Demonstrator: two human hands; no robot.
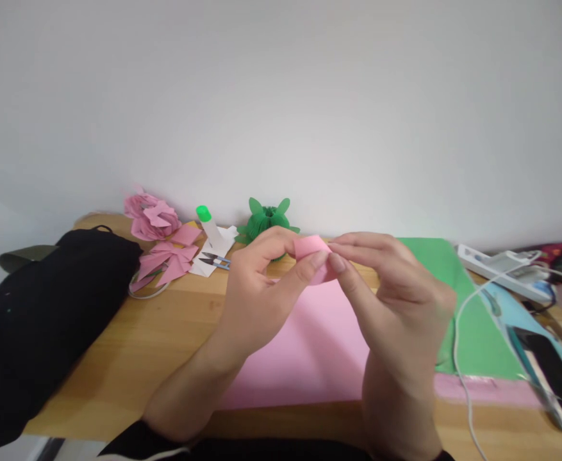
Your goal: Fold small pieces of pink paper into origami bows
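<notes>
A small folded piece of pink paper (311, 246) is held up in the middle of the head view, between both hands. My left hand (266, 288) pinches its left part, thumb in front and fingers behind. On the right, my right hand (396, 294) is closed on the paper's right edge, with thumb and fingertips together. The two thumb tips nearly meet. Below the hands lies a large pink sheet (309, 346) on the wooden table. Fingers hide part of the folded paper's edges.
Pink paper scraps (170, 259), a pink paper flower (152, 216), a glue stick (209, 227), small snips (214, 260) and a green paper figure (268, 219) sit toward the wall. A black bag (54, 320) lies left; green sheets (482, 333), a white cable (458, 346), a power strip (506, 272) and a phone (557, 371) lie right.
</notes>
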